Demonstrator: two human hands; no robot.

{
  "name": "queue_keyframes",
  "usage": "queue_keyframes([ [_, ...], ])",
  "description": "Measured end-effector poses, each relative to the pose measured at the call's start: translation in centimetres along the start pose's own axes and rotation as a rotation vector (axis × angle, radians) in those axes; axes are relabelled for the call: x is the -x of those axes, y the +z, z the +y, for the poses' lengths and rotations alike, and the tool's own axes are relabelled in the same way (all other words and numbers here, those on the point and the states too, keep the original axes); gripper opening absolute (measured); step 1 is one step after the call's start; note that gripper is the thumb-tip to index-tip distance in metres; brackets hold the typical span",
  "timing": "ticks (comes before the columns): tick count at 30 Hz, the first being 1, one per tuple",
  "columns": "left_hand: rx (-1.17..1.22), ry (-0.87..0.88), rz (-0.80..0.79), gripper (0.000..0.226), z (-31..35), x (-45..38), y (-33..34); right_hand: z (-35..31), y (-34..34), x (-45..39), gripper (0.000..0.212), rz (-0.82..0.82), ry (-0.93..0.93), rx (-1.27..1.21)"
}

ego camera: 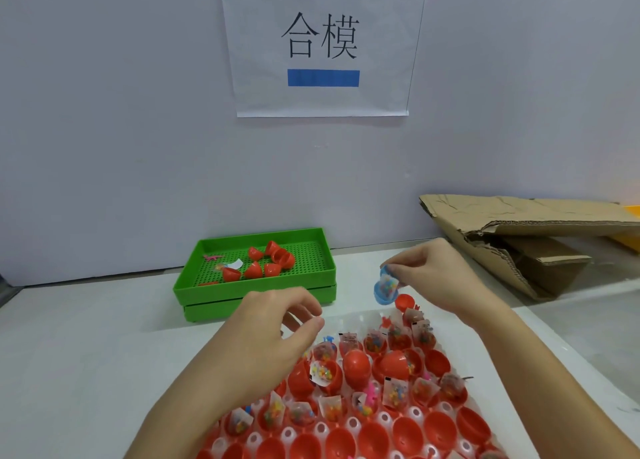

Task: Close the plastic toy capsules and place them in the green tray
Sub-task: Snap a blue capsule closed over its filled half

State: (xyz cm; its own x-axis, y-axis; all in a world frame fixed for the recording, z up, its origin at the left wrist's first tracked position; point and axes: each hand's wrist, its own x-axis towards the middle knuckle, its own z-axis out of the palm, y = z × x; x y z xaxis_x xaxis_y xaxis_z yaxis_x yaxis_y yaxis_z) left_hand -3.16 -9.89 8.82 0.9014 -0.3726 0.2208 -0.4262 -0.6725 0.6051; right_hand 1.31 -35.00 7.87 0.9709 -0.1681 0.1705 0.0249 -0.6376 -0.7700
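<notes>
A blue capsule half (385, 289), with a small clear packet of coloured beads inside it, is pinched at its upper rim by the thumb and fingertips of the right hand (437, 274) and is held in the air, its open side turned toward the camera. Just below and to the right of that grip a red capsule half (406, 301) lies at the far edge of the clear holder tray (388, 420), in whose cells many red halves are seated, some filled with bead packets; two closed red capsules (356, 362) stand near the tray's middle, below the grip. To the left of the grip and slightly lower, the left hand (277, 330) is held above the holder tray with its fingers loosely curled and nothing between them. Farther left and beyond the grip, the green tray (256, 290) is set against the wall, stacked on a second green tray, and a few red capsule pieces (266, 261) are held in it. To the right of the grip, flattened cardboard (526, 237) is leaned at the wall.
</notes>
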Motion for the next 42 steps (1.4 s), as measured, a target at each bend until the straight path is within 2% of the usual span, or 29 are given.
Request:
queue_keyframes([
  [3, 0.133, 0.015, 0.033, 0.013, 1.4, 0.1, 0.4, -2.0, -1.4, 0.7, 0.014, -0.002, 0.012, -0.089],
  [7, 0.314, -0.001, 0.093, 0.046, 3.0, 0.3, 1.2, -5.1, -2.2, 2.2, 0.024, -0.031, -0.025, -0.187],
  [9, 0.386, -0.001, 0.146, 0.054, 3.4, 0.3, 1.5, -6.4, -2.0, 3.0, 0.025, -0.065, -0.042, -0.206],
  [15, 0.476, 0.055, 0.308, 0.036, 3.7, 0.0, 1.4, -8.3, -0.6, 4.6, 0.02, -0.128, -0.065, -0.193],
  [19, 0.476, 0.075, 0.328, 0.019, 3.6, 0.0, 1.4, -8.3, 0.1, 4.5, 0.021, -0.105, -0.084, -0.179],
  [22, 0.496, 0.049, 0.345, 0.014, 3.2, -0.2, 1.2, -7.3, -0.1, 3.8, 0.017, -0.089, -0.084, -0.232],
  [25, 0.489, 0.022, 0.352, 0.013, 2.8, -0.3, 1.0, -4.9, -0.8, 2.2, 0.012, -0.07, -0.122, -0.012],
  [28, 0.474, 0.017, 0.347, 0.014, 2.5, -0.2, 0.9, -2.6, -0.9, 0.2, 0.008, -0.247, -0.125, 0.383],
  [32, 0.448, 0.022, 0.352, 0.014, 2.6, -0.2, 0.8, -0.9, 0.8, -1.7, 0.013, -0.466, -0.07, 0.687],
  [42, 0.443, 0.024, 0.383, 0.013, 2.3, -0.3, 0.3, -1.4, 2.6, -2.6, 0.04, -0.578, -0.083, 0.878],
])
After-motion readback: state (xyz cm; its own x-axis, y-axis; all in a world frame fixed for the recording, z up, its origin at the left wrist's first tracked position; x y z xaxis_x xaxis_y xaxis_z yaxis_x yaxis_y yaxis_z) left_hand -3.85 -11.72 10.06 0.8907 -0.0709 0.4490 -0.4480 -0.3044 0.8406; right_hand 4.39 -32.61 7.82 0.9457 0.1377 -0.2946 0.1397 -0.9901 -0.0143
